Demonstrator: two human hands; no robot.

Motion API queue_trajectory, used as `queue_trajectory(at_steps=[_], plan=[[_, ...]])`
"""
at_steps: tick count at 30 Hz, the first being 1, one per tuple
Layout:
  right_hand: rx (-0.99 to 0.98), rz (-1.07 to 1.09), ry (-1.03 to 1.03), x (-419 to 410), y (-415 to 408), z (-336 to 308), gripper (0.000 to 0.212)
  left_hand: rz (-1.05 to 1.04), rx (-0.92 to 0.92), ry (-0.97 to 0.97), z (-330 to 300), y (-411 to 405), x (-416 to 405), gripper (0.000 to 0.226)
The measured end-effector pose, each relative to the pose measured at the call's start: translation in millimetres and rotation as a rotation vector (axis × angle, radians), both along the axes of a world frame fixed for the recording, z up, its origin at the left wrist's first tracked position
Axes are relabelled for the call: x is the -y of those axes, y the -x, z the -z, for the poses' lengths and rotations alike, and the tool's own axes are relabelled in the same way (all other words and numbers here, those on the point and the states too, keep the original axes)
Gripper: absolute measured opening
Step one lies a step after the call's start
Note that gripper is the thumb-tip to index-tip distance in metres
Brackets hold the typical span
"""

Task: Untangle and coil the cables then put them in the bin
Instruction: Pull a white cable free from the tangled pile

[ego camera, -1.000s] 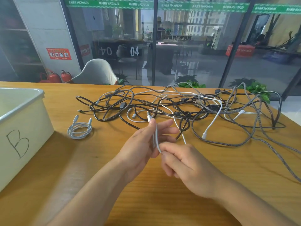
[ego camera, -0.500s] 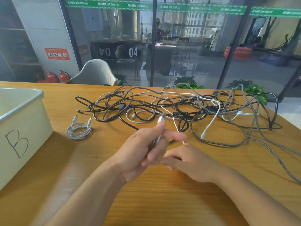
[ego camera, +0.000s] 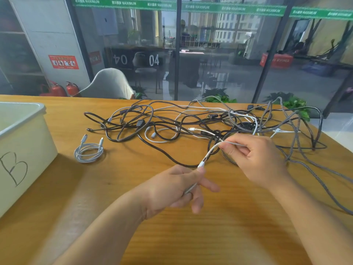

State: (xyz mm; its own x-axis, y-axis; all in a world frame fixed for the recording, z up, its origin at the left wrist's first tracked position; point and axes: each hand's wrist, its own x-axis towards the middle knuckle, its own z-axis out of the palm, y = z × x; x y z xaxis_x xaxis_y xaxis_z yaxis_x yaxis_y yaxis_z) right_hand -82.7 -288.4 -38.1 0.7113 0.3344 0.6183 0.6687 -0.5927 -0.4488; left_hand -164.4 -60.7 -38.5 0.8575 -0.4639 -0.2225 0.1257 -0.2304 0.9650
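A tangle of black, white and grey braided cables (ego camera: 191,125) sprawls across the far half of the wooden table (ego camera: 229,236). My left hand (ego camera: 177,188) pinches the plug end of a thin white cable (ego camera: 211,152) near the table's middle. My right hand (ego camera: 256,157) grips the same cable a little farther along, up and to the right, so a short stretch spans between the hands. The rest of that cable runs back into the tangle. One coiled white cable (ego camera: 88,152) lies by itself to the left. The white bin (ego camera: 23,150) marked "B" stands at the left edge.
Long grey braided strands (ego camera: 324,186) trail toward the table's right edge. A grey chair (ego camera: 108,85) stands behind the table's far edge, before a glass wall. Bare wood lies between the bin and my arms.
My right hand has slid up and to the right along the white cable, away from my left hand. The stretch of cable between them has grown longer.
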Motion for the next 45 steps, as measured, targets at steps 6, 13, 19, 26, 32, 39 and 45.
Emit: queue_trajectory(at_steps=[6, 13, 19, 26, 32, 39, 45], plan=[[-0.036, -0.092, -0.179, -12, 26, -11, 0.023, -0.078, 0.038, -0.029, 0, 0, 5, 0.056], [-0.117, -0.053, -0.359, -15, 28, -12, 0.025, -0.058, 0.098, -0.001, 1, 0, 10, 0.058], [-0.169, -0.024, -0.423, -17, 29, -14, 0.022, -0.095, 0.105, 0.05, 1, 0, 11, 0.06], [-0.165, -0.049, -0.429, -29, 38, -12, 0.02, -0.2, 0.056, 0.096, 3, -2, 12, 0.059], [-0.228, -0.292, -0.286, -44, 57, -6, 0.021, -0.349, 0.074, 0.163, 7, -8, 7, 0.061], [-0.454, -0.484, 0.155, -59, 65, 14, 0.028, -0.42, 0.016, 0.522, -1, -14, -7, 0.056], [-0.578, -0.497, 0.403, -66, 63, 26, 0.031, -0.313, 0.024, 0.621, -10, -11, -16, 0.057]])
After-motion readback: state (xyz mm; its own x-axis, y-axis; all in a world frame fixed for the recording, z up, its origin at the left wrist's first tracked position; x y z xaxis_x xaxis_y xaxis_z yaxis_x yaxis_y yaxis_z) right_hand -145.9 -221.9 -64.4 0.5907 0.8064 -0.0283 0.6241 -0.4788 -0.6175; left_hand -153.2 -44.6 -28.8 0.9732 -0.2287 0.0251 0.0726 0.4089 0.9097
